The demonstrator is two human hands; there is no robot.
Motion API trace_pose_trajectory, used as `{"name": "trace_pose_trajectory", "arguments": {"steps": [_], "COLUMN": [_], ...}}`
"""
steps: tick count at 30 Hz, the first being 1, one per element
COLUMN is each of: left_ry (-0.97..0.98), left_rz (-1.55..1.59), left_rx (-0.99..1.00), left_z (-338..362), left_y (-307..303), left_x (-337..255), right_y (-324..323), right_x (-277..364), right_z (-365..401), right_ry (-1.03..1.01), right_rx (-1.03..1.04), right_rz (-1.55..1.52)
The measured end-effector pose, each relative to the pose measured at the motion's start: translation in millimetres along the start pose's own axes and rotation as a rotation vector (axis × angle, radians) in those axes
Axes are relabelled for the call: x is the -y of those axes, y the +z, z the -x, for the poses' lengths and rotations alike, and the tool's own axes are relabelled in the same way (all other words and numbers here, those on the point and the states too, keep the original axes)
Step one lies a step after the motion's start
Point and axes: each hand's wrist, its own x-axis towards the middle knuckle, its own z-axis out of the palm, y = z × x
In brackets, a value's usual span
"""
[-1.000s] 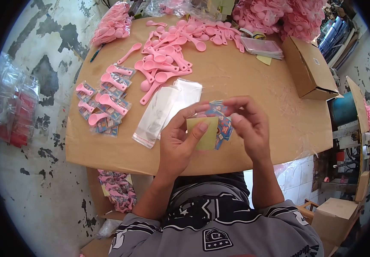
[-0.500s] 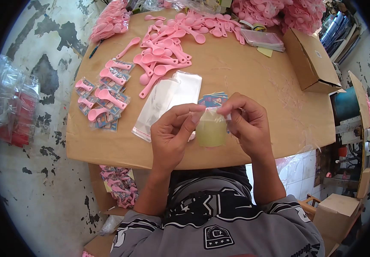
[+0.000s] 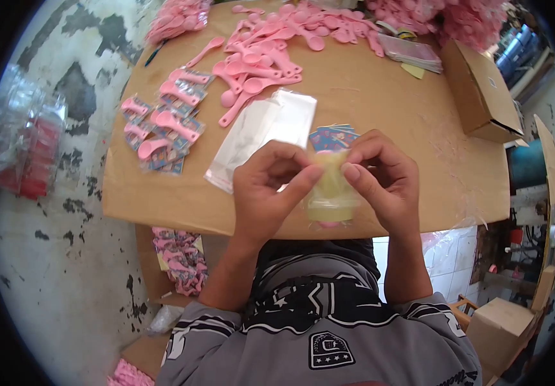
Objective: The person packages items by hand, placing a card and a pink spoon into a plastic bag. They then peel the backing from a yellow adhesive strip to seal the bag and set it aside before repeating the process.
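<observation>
Between both hands, near the table's front edge, is a small clear plastic bag (image 3: 330, 201) with a pale yellow card in it, blurred by motion. Bits of pink show at its top and bottom edges. My left hand (image 3: 270, 186) pinches the upper left corner between thumb and index finger. On the opposite corner, my right hand (image 3: 387, 183) has a similar pinch. Just behind the bag lies a small stack of blue printed cards (image 3: 332, 136). A stack of clear, flat plastic bags (image 3: 281, 119) rests beyond my left hand.
Pink measuring spoons (image 3: 264, 61) are heaped at the back. Several packed spoons (image 3: 173, 122) with blue cards lie at the left. A cardboard box (image 3: 480, 93) stands at the right edge, near flat clear packs (image 3: 411, 53). Below the table, another box holds packed spoons (image 3: 181, 260).
The bag's clear top flap, earlier held up between my fingertips, is no longer upright; a shiny strip now crosses the bag's lower part. My view has shifted slightly.
</observation>
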Motion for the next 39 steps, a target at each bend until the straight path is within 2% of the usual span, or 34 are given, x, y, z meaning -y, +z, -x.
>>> {"name": "trace_pose_trajectory", "arguments": {"steps": [5,6,11,14,15,17,18,19,21,23,25,29,32,33,36,39], "left_ry": [-0.079,-0.158,-0.091,0.175,0.386,0.461,0.557,0.547,0.286,0.185,0.23,0.001,-0.028,0.05,0.013,-0.111], "left_rz": [0.201,0.108,-0.137,-0.442,-0.527,-0.693,-0.801,-0.902,-1.066,-1.063,-0.892,-1.036,-1.334,-1.408,-1.464,-1.284], "left_rx": [0.046,0.164,0.246,0.078,-0.003,-0.198,-0.202,-0.216,-0.262,-0.303,-0.34,-0.136,-0.081,-0.125,-0.13,-0.135], "left_z": [-2.0,-2.3,0.5,-9.4,-18.4,-27.2,-42.0,-48.2,-43.5,-40.9,-34.4,-25.7,-30.4,-31.5,-33.7,-36.6], "left_y": [6.3,0.1,-6.9,-25.4,-34.7,-60.1,-88.5,-105.6,-126.2,-132.5,-131.4,-124.4,-105.5,-100.0,-91.5,-94.2], "left_x": [-0.4,-8.3,-2.1,-23.0,-34.2,-58.3,-60.1,-68.9,-83.0,-84.9,-73.1,-43.2,-12.2,-3.0,-3.4,-1.1], "right_y": [1.3,0.4,6.3,-12.6,-15.7,-21.4,-26.5,-32.0,-37.1,-46.5,-53.2,-52.0,-39.6,-30.7,-12.6,-7.6], "right_x": [-1.3,-1.4,-2.5,-6.2,-7.4,-9.7,-11.0,-12.5,-9.1,-3.5,5.2,10.6,-3.0,-8.5,-26.4,-29.9], "right_z": [3.6,4.2,-0.8,2.3,3.2,5.4,7.0,8.8,11.6,14.0,18.3,7.5,3.3,3.4,7.0,6.7], "right_ry": [-0.06,-0.086,-0.205,-0.036,-0.025,-0.001,0.004,0.008,0.036,0.055,0.071,0.115,0.16,0.149,0.158,0.197], "right_rx": [-0.064,-0.087,-0.144,0.012,-0.003,-0.031,-0.052,-0.075,-0.121,-0.112,-0.114,-0.094,-0.054,-0.058,-0.056,-0.049], "right_rz": [0.021,0.008,-0.019,0.339,0.344,0.356,0.351,0.344,0.333,0.411,0.533,0.786,0.975,1.035,1.137,1.162]}}
